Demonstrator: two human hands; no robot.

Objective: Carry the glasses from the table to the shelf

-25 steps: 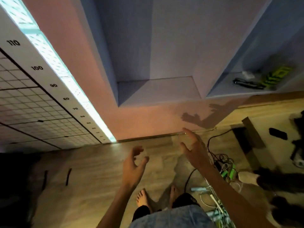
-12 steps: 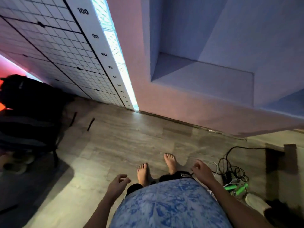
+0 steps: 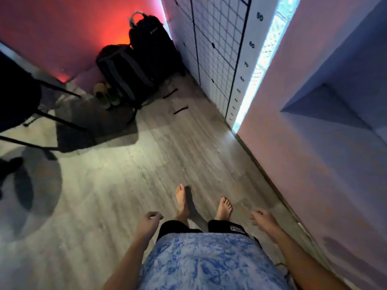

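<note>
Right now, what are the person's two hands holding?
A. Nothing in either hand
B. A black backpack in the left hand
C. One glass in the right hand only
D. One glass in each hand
A. The left hand and the right hand hang beside the body with the fingers loosely curled around nothing, and no glass appears anywhere in the view.

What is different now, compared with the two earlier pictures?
The view swung left: the shelf recess slid to the right edge, and the backpacks came into view. The left hand and right hand dropped from raised to hip level. Both stayed empty; nothing was taken or released.
</note>
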